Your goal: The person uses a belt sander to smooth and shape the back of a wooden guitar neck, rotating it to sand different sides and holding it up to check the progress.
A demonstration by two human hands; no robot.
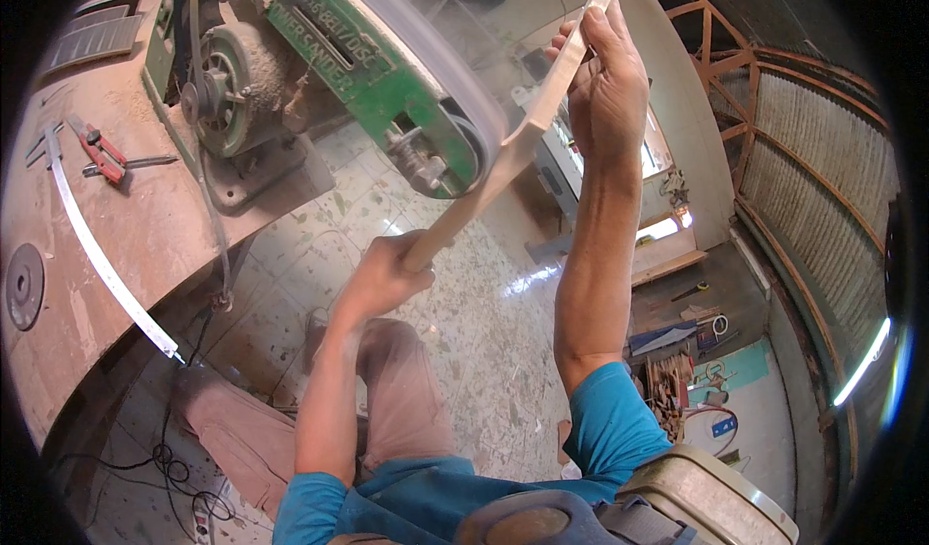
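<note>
A long, pale piece of wood point(518, 145) runs slantwise between my two hands, with a wider bend near its middle. My left hand point(379, 276) is wrapped round its lower end. The upper end is gripped by my right hand point(610, 78), fingers behind and thumb along the near face. Midway, the wood's edge meets the rounded end of the belt on a green belt sander point(387, 109). The belt point(455, 71) looks smeared, as if running. Some fingers of both hands are hidden behind the wood.
The sander's dusty pulley wheel point(237, 85) and motor side stand on a wooden bench point(106, 226) at left. On it lie red-handled pliers point(104, 156), a metal ruler point(102, 240) and a grey disc point(25, 287). A black cable point(169, 468) coils on the tiled floor.
</note>
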